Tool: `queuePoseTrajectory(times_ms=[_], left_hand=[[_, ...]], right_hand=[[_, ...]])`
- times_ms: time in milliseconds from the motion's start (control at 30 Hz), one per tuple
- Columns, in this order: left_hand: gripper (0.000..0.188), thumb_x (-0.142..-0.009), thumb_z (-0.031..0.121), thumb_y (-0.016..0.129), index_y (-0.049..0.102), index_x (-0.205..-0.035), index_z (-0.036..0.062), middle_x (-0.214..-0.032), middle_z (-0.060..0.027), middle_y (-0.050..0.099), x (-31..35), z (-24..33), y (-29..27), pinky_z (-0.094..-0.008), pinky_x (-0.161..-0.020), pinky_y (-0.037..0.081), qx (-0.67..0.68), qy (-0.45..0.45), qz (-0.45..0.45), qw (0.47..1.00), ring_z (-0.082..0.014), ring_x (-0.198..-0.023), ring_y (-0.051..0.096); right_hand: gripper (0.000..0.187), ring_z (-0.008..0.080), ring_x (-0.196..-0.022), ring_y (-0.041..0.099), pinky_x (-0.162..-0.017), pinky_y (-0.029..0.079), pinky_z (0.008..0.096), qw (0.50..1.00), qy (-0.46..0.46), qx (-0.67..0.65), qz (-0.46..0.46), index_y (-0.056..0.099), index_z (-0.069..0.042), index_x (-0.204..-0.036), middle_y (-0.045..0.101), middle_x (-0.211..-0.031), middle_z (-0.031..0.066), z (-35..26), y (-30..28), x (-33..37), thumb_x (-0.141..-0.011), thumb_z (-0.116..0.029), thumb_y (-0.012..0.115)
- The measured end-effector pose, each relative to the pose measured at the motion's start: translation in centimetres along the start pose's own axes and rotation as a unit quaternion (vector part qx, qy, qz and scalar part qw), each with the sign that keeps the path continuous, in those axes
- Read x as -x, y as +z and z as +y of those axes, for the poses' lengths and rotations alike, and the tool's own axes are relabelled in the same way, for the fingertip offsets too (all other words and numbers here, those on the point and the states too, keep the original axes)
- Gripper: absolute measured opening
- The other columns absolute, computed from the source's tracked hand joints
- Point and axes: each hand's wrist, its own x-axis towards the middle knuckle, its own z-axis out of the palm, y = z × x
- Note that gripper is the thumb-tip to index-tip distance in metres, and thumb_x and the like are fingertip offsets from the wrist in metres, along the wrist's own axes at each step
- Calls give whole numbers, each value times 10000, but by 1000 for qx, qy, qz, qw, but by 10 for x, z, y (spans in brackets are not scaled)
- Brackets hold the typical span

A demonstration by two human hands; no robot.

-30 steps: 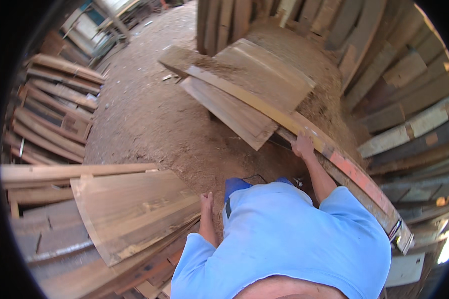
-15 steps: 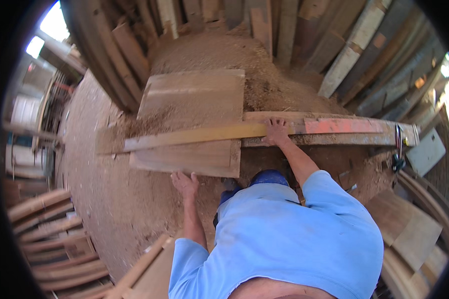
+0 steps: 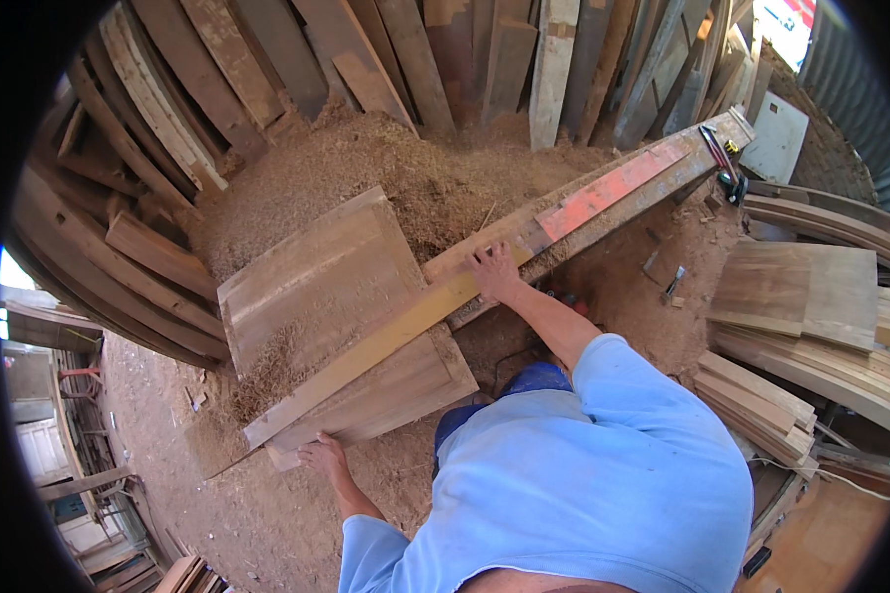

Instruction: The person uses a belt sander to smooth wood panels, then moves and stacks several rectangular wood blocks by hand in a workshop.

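From up here I see my left hand (image 3: 321, 457) resting with fingers spread loosely at the near corner of the wide board (image 3: 338, 321), touching its edge; the grip is open, not clamped on anything. My right hand (image 3: 492, 272) lies flat, fingers splayed, on the long yellow plank (image 3: 386, 341) where it meets the longer beam with an orange-red strip (image 3: 603, 193); that grip is open too, pressing rather than holding. The yellow plank runs diagonally across the wide board, lower left to upper right. I count two wide boards stacked there, the upper one dusted with sawdust and a second showing beneath its near edge. A heap of sawdust (image 3: 405, 168) lies behind them on the ground. Many planks lean upright along the far wall (image 3: 445, 49); I cannot count them exactly. To my right sit one stack of flat boards (image 3: 811, 296) and one lower pile of narrower slats (image 3: 756, 405). A clamp (image 3: 724, 163) hangs at the beam's far end.
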Motion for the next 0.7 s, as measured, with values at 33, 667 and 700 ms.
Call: queuePoseTrajectory(times_ms=[33,667,700], left_hand=[[815,-991,480,385,250,-1443,-185,-1504,-393,262,1,3,2,-503,-1197,186,-5,-9,0,1000,-484,-1437,235],[836,-979,489,393,262,-1413,-214,-1470,-420,291,8,6,-7,-538,-1177,216,-39,25,18,999,-522,-1400,281],[842,-976,492,396,262,-1414,-213,-1471,-419,293,4,1,-6,-536,-1176,218,-42,31,20,998,-520,-1402,278]], right_hand=[[769,369,-1233,456,-1048,305,535,1000,-9,-6,3,491,-131,-1393,539,-1304,109,4,0,2,-679,-255,748],[781,377,-1220,479,-1099,266,545,999,-31,24,-14,555,-140,-1313,543,-1282,150,7,-20,0,-587,-251,822],[763,377,-1219,480,-1089,276,543,998,-39,13,-47,557,-137,-1312,537,-1296,154,8,-20,-6,-604,-258,814]])
